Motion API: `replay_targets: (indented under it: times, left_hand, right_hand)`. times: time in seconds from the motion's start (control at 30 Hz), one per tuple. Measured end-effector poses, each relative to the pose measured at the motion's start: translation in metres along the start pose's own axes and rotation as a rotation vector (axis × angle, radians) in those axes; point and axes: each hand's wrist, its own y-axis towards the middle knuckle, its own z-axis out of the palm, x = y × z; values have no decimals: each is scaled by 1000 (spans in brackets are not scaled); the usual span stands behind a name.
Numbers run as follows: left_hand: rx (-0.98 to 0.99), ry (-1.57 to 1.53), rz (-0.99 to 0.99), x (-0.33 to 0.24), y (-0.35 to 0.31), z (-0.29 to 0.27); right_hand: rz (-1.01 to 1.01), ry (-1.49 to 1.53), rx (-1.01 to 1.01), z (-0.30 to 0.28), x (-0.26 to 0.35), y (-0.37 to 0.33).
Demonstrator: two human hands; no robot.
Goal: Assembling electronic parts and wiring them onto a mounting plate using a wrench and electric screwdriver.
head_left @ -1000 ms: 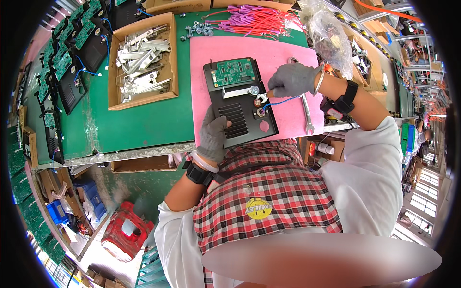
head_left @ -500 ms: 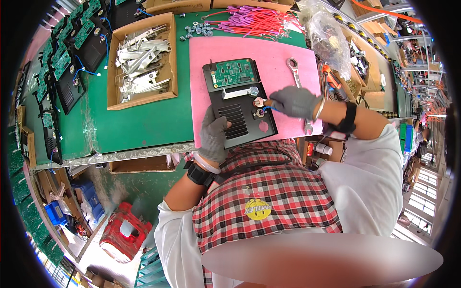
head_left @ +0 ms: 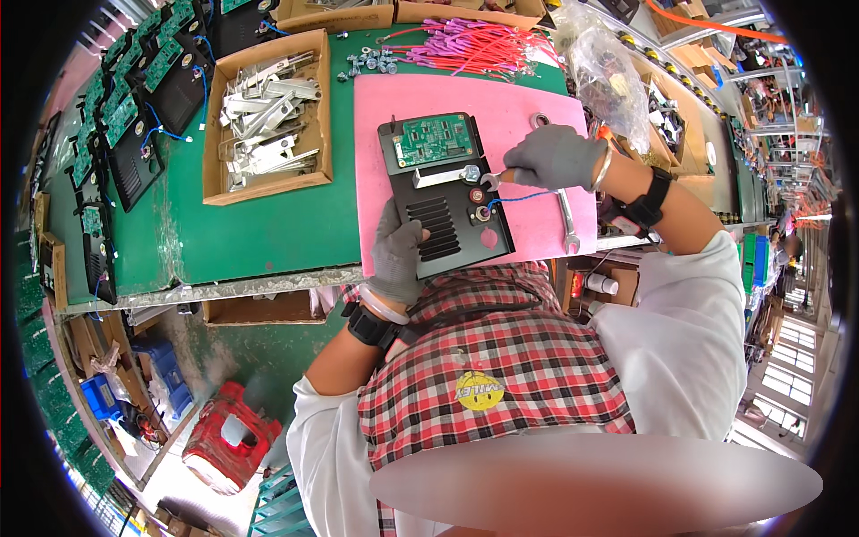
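A black slotted metal plate (head_left: 456, 255) lies on the pink mat. It carries a green circuit board (head_left: 434, 140), a silver bracket (head_left: 438, 176) with a bolt at its end, a round red-centred fitting (head_left: 476, 194) and a threaded fitting (head_left: 483, 214) with a blue wire (head_left: 523, 197). My left hand (head_left: 397, 255), in a grey glove, grips the plate's left edge, thumb on top. My gloved right hand (head_left: 555, 159) is closed round a wrench; its open jaw (head_left: 489, 182) is beside the bracket bolt and red-centred fitting. Another wrench (head_left: 567, 219) lies on the mat, partly hidden by that hand.
A cardboard box (head_left: 327, 143) of silver brackets stands on the green table at left. Bolts (head_left: 371, 63) and pink-sleeved red wires (head_left: 465, 43) lie beyond the mat (head_left: 380, 94). Similar black plates with boards (head_left: 134, 170) line the far left. A plastic bag (head_left: 613, 72) sits at right.
My right hand has moved slightly up and away from the red-centred fitting, exposing it, and the wrench jaw now shows. More of the blue wire is visible. My left hand stays on the plate.
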Motion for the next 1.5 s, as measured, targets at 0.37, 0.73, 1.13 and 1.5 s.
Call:
replay_targets:
  times: [0.37, 0.73, 1.13, 1.5]
  left_hand:
    - [-10, -62, -31, 0, 1, 1]
    - [-70, -35, 27, 5, 2, 3]
    - [-29, -34, 32, 3, 1, 0]
    - [-15, -80, -12, -4, 2, 3]
  right_hand:
    - [-109, 20, 177, -12, 0, 32]
    - [323, 646, 229, 23, 32, -3]
    - [226, 166, -18, 1, 18, -12]
    - [-74, 200, 169, -8, 2, 26]
